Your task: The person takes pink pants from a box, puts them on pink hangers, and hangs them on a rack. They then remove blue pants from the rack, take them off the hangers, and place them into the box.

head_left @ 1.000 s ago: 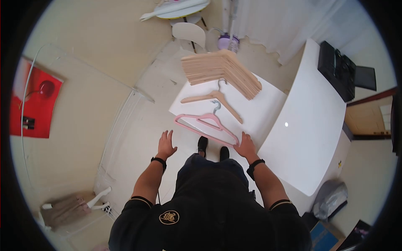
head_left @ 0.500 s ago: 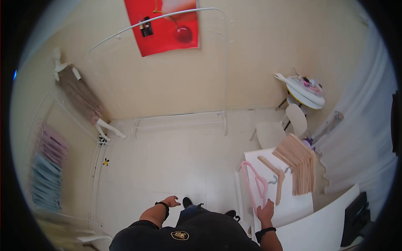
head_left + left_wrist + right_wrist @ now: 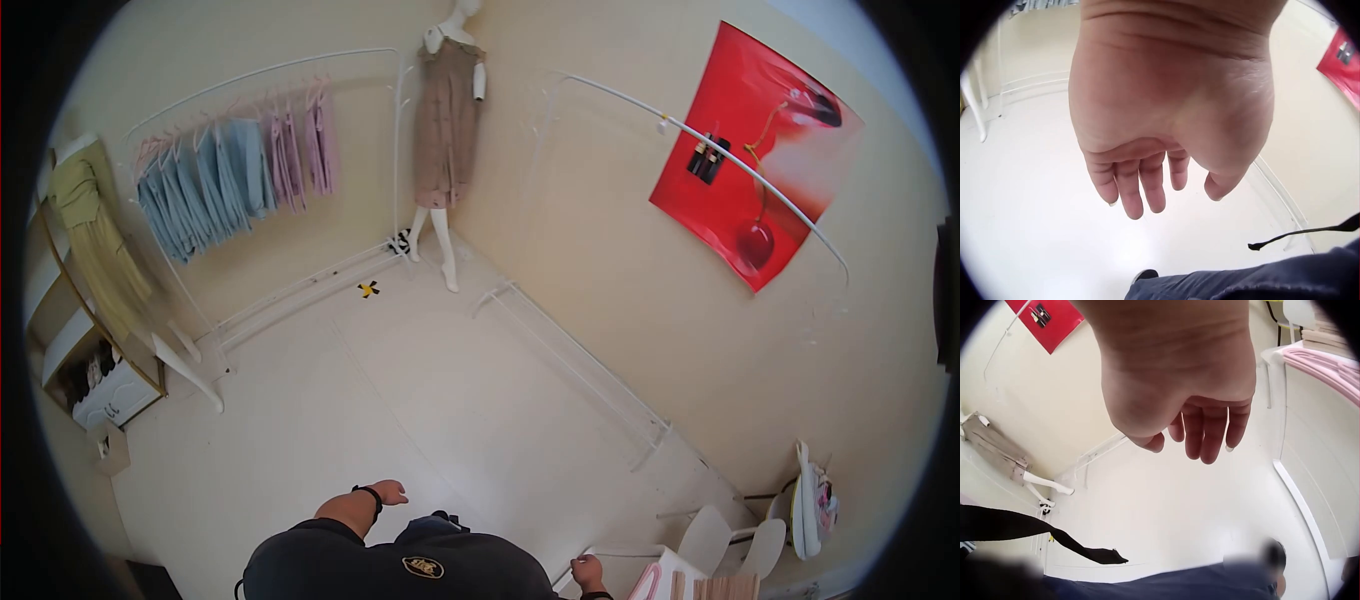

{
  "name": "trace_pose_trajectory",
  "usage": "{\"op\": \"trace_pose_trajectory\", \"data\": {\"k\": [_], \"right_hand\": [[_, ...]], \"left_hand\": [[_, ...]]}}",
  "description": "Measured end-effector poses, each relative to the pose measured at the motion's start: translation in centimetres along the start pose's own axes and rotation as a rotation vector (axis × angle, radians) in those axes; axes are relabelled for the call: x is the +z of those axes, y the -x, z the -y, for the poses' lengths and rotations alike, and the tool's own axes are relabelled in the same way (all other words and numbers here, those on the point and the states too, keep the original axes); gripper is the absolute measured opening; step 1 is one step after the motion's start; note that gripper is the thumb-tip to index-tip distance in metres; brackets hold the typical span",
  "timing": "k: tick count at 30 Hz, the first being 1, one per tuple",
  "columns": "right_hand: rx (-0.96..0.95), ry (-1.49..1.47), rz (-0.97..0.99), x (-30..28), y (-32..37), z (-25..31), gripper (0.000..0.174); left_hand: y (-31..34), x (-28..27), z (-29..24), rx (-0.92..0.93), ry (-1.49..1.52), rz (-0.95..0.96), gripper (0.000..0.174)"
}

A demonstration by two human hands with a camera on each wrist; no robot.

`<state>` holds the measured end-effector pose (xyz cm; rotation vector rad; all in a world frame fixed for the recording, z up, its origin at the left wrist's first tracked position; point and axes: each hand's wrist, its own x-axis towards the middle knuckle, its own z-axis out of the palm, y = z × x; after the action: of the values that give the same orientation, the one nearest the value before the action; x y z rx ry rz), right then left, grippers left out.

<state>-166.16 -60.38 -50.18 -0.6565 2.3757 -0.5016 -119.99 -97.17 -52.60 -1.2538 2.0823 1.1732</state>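
Note:
Over the floor at the person's left, the left hand [image 3: 391, 492] hangs empty; in the left wrist view that hand [image 3: 1169, 119] has its fingers relaxed and parted. Beside the white table the right hand [image 3: 587, 572] holds nothing, and in the right wrist view the hand [image 3: 1179, 387] shows loosely bent fingers. A pink hanger [image 3: 650, 582] lies on the table just right of the right hand, apart from it; the right wrist view shows pink hangers [image 3: 1325, 372] at the table's edge. Wooden hangers [image 3: 728, 588] are at the bottom edge, partly cut off.
A white rack [image 3: 262, 78] holds blue and pink clothes [image 3: 215, 175] at the left. Another rack [image 3: 690, 130] stands by the right wall, under a red poster [image 3: 745, 210]. Two mannequins [image 3: 447, 130] [image 3: 105, 235] stand near the walls. White chairs [image 3: 705, 540] are at the lower right.
The view has swung left from the table to the racks and mannequins. The right hand, earlier at the pink hanger, is now away from it. The left hand remains empty.

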Motion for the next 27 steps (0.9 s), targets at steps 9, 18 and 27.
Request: {"op": "trace_pose_trajectory", "data": {"k": [9,18,27], "right_hand": [[-0.106,0.12,0.372,4.7,-14.5,12.0,0.025],[-0.214,0.336,0.582,10.1,-23.8,28.8,0.028],[-0.255,0.369,0.707,18.2,-35.4,44.1,0.029]], "left_hand": [[4.5,0.4,9.5,-0.216,0.431,-0.299,0.053],[8.8,5.3,15.5,-0.526,0.675,0.082,0.049],[2.5,-13.5,16.7,-0.466,0.647,-0.408,0.046]]}}
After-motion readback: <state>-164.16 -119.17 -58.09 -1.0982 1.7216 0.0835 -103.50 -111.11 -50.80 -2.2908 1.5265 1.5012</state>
